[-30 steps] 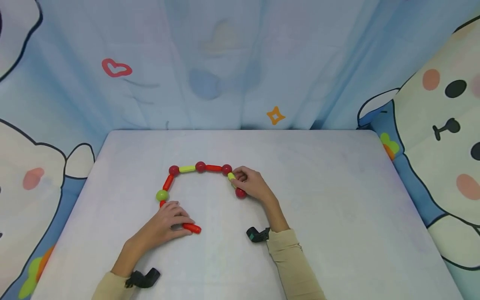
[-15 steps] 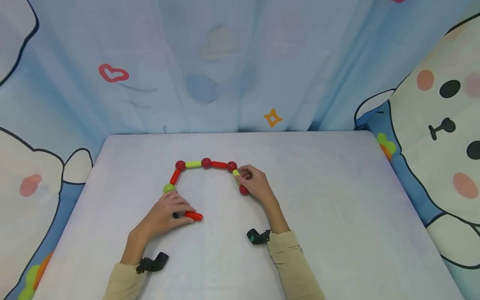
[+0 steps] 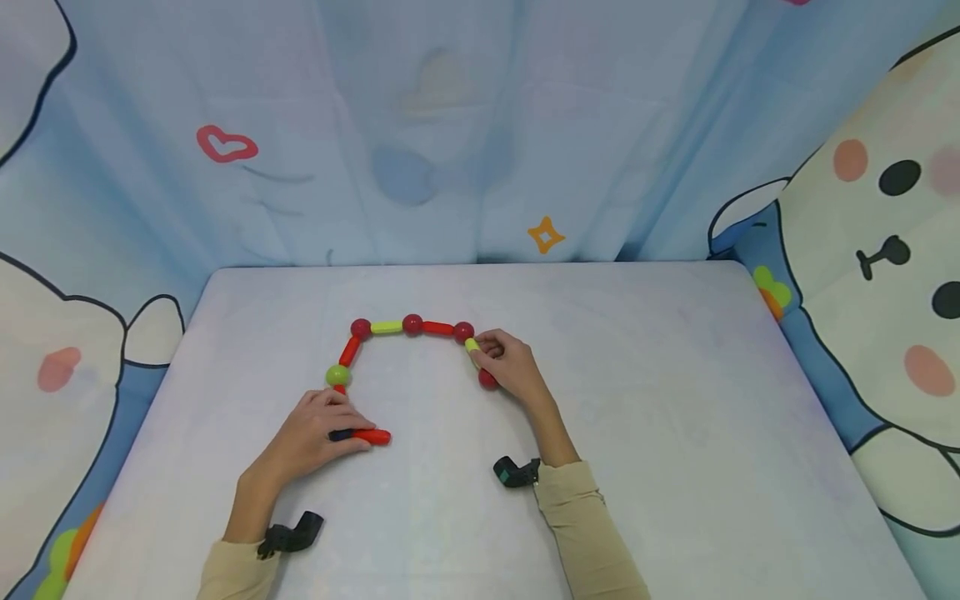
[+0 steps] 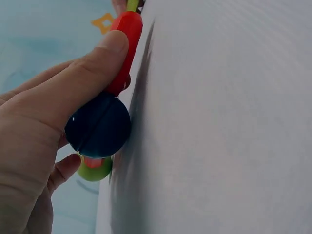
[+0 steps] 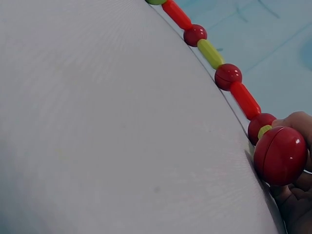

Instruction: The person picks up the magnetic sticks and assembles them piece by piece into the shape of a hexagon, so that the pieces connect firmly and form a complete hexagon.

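Coloured balls and short rods join end to end in an arch on the table. My left hand (image 3: 318, 433) pinches a red rod (image 3: 372, 437) between thumb and fingers, its free end pointing right. A dark blue ball (image 4: 100, 126) sits at that rod's other end, under the thumb in the left wrist view. Beyond the left fingers, a green ball (image 3: 337, 375) joins a red rod (image 3: 349, 352). On the opposite side my right hand (image 3: 512, 367) pinches a yellow-green rod (image 3: 471, 344), with a dark red ball (image 5: 280, 156) at its near end.
Across the arch's top run a dark red ball (image 3: 361, 329), a yellow-green rod (image 3: 387, 327), another dark red ball (image 3: 412, 325) and a red rod (image 3: 438, 328). A white cloth covers the table (image 3: 675, 417). Behind it hangs a blue printed curtain (image 3: 465, 150).
The left hand moved away from me and rightward, carrying the arch's left side along, then drew slightly back left. The right hand keeps its pinch and has barely shifted.
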Available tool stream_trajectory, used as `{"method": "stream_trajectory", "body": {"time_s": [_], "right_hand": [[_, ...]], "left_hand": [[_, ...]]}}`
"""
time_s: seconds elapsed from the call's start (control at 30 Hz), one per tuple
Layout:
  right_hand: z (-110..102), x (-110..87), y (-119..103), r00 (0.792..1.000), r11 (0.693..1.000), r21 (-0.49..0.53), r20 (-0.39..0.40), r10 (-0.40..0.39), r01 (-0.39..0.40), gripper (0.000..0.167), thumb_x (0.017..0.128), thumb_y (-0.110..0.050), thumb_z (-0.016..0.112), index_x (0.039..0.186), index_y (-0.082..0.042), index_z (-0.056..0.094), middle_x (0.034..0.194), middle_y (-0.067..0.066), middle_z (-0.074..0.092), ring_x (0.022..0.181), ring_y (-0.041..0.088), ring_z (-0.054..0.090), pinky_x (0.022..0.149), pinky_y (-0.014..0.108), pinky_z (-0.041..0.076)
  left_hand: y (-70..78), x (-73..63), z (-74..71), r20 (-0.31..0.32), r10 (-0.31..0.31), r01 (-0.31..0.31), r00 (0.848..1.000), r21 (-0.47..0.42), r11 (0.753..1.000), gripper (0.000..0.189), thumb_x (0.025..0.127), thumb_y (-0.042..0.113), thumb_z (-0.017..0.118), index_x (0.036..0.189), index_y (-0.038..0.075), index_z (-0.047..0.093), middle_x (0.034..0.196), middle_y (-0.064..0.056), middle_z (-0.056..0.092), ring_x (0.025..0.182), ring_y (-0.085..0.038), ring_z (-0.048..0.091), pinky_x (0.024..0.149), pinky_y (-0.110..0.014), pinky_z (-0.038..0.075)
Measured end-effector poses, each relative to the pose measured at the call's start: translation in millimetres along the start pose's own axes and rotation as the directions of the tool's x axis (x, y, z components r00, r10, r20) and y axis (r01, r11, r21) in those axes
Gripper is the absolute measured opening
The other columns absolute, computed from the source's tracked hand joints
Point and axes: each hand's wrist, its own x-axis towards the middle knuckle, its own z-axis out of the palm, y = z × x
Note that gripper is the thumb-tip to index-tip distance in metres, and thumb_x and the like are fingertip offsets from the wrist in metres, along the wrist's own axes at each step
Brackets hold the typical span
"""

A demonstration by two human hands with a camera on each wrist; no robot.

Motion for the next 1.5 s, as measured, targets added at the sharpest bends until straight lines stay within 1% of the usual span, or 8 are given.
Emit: {"method": "stream_trajectory", "body": {"time_s": [0.17, 0.33, 0.73, 0.9, 1.0, 1.23, 1.33, 1.5], "right_hand": [[0, -0.7, 1, 1.000, 1.000, 0.014, -0.016, -0.013, 0.014, 0.032, 0.089, -0.024, 0.068, 0.117, -0.008, 0.064, 0.102, 0.009, 0.068, 0.090, 0.020, 0.060, 0.080, 0.029, 0.052], [1, -2.3, 3, 0.999, 0.999, 0.026, -0.029, -0.025, 0.026, 0.031, 0.090, -0.023, 0.067, 0.118, -0.011, 0.061, 0.103, 0.010, 0.068, 0.090, 0.020, 0.060, 0.078, 0.027, 0.051], [-2, -3.3, 1, 0.996, 1.000, -0.018, -0.085, -0.024, 0.023, 0.022, 0.097, -0.021, 0.054, 0.116, -0.016, 0.063, 0.107, 0.010, 0.063, 0.097, 0.024, 0.055, 0.083, 0.033, 0.051], [-9, -4.4, 1, 0.999, 0.998, -0.054, -0.016, -0.032, 0.031, 0.028, 0.098, -0.013, 0.049, 0.122, -0.017, 0.064, 0.116, 0.009, 0.062, 0.103, 0.024, 0.054, 0.093, 0.038, 0.051], [-15, -4.4, 5, 0.994, 0.991, -0.098, 0.059, -0.087, 0.092, 0.035, 0.095, -0.008, 0.052, 0.127, -0.018, 0.063, 0.114, 0.009, 0.062, 0.100, 0.023, 0.055, 0.090, 0.037, 0.051], [-23, -3.5, 12, 0.941, 0.953, -0.117, 0.232, -0.246, 0.278, 0.041, 0.091, -0.006, 0.057, 0.131, -0.018, 0.062, 0.101, 0.008, 0.058, 0.088, 0.018, 0.053, 0.078, 0.028, 0.047], [-22, -3.5, 12, 0.933, 0.947, -0.118, 0.244, -0.264, 0.299, 0.040, 0.091, -0.006, 0.059, 0.128, -0.018, 0.063, 0.099, 0.007, 0.058, 0.086, 0.017, 0.053, 0.077, 0.027, 0.047], [-17, -1.9, 10, 0.945, 0.942, -0.176, 0.211, -0.248, 0.286, 0.038, 0.090, -0.009, 0.064, 0.127, -0.018, 0.064, 0.095, 0.006, 0.060, 0.084, 0.016, 0.053, 0.075, 0.026, 0.047]], "left_hand": [[-5.1, -0.5, 4.2, -0.065, 0.023, -0.027, 0.998, -0.062, 0.998, 0.030, 0.072, 0.028, 0.084, 0.101, 0.024, 0.077, 0.087, 0.014, 0.070, 0.091, -0.006, 0.049, 0.073, -0.023, 0.045], [-8.7, 3.4, 8.1, -0.093, 0.028, -0.036, 0.995, -0.085, 0.996, 0.031, 0.072, 0.025, 0.084, 0.102, 0.023, 0.076, 0.089, 0.013, 0.070, 0.089, -0.003, 0.051, 0.069, -0.016, 0.048], [-8.0, 31.8, 6.7, -0.010, -0.028, 0.027, 1.000, -0.097, 0.995, 0.030, 0.081, 0.024, 0.078, 0.110, 0.022, 0.074, 0.101, 0.010, 0.069, 0.098, -0.005, 0.053, 0.078, -0.026, 0.054], [-10.9, 46.4, 6.4, 0.044, -0.050, 0.054, 0.998, -0.101, 0.993, 0.030, 0.085, 0.020, 0.074, 0.115, 0.019, 0.072, 0.107, 0.005, 0.067, 0.102, -0.010, 0.053, 0.085, -0.032, 0.055], [-12.7, 53.1, 7.2, 0.076, -0.057, 0.065, 0.995, -0.108, 0.992, 0.030, 0.087, 0.018, 0.072, 0.117, 0.018, 0.071, 0.110, 0.003, 0.066, 0.105, -0.012, 0.054, 0.089, -0.035, 0.054], [-12.9, 60.4, 8.4, 0.123, -0.072, 0.087, 0.990, -0.118, 0.989, 0.031, 0.089, 0.021, 0.069, 0.120, 0.017, 0.069, 0.114, 0.002, 0.067, 0.108, -0.015, 0.054, 0.094, -0.038, 0.051], [-11.7, 60.5, 8.8, 0.108, -0.079, 0.091, 0.991, -0.113, 0.989, 0.031, 0.088, 0.021, 0.071, 0.119, 0.017, 0.070, 0.112, 0.002, 0.066, 0.106, -0.014, 0.054, 0.092, -0.037, 0.052], [-8.9, 60.7, 12.4, 0.050, -0.082, 0.087, 0.995, -0.107, 0.990, 0.030, 0.085, 0.021, 0.074, 0.115, 0.017, 0.071, 0.108, 0.003, 0.067, 0.101, -0.013, 0.055, 0.087, -0.035, 0.054]]}}
